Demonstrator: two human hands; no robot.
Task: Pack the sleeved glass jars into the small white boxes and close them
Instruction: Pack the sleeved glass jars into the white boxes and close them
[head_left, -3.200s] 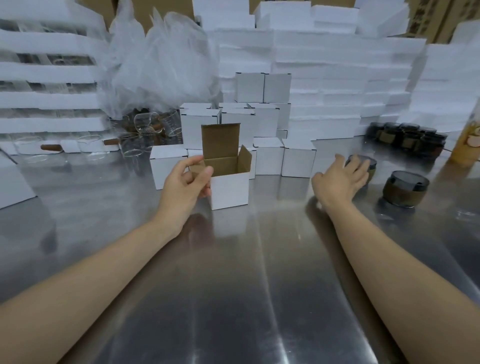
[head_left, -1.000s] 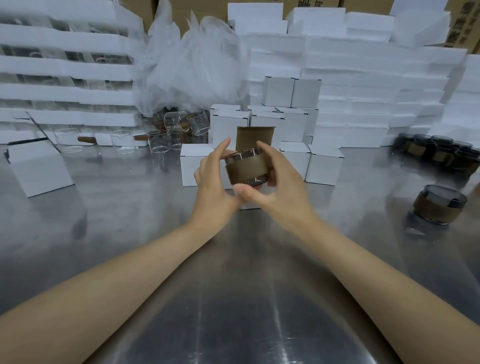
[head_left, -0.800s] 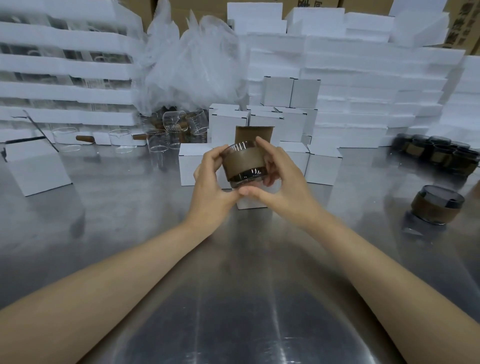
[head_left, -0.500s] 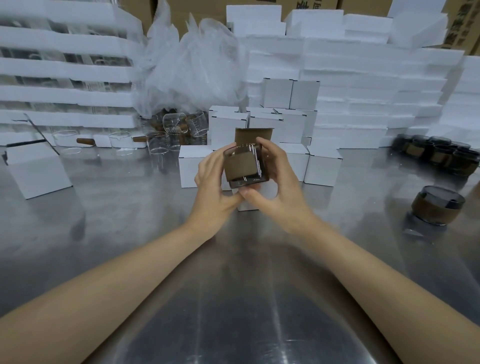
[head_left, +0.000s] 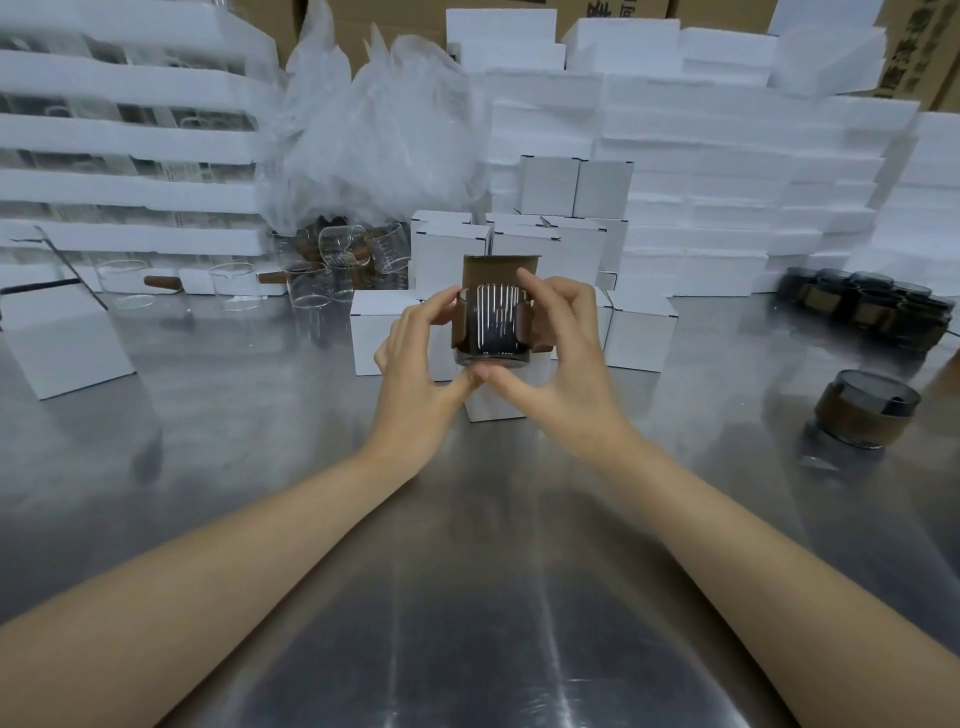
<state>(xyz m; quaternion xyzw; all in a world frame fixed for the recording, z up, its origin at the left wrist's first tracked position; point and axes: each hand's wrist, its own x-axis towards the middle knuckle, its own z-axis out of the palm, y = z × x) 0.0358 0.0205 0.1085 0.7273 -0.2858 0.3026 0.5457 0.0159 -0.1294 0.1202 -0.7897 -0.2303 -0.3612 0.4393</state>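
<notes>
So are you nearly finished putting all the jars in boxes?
Not nearly. Done: several closed white boxes stand behind the hands, though their insides cannot be seen. In hand: the left hand and right hand hold one sleeved jar by the open box, not yet inside. Left: pack and close that one, then the lone jar and the cluster of jars on the right.

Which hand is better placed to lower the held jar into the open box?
Right, probably: the right hand curls round the jar, thumb under its base, while the left hand pinches it only by fingertips. The open box stands just behind.
</notes>
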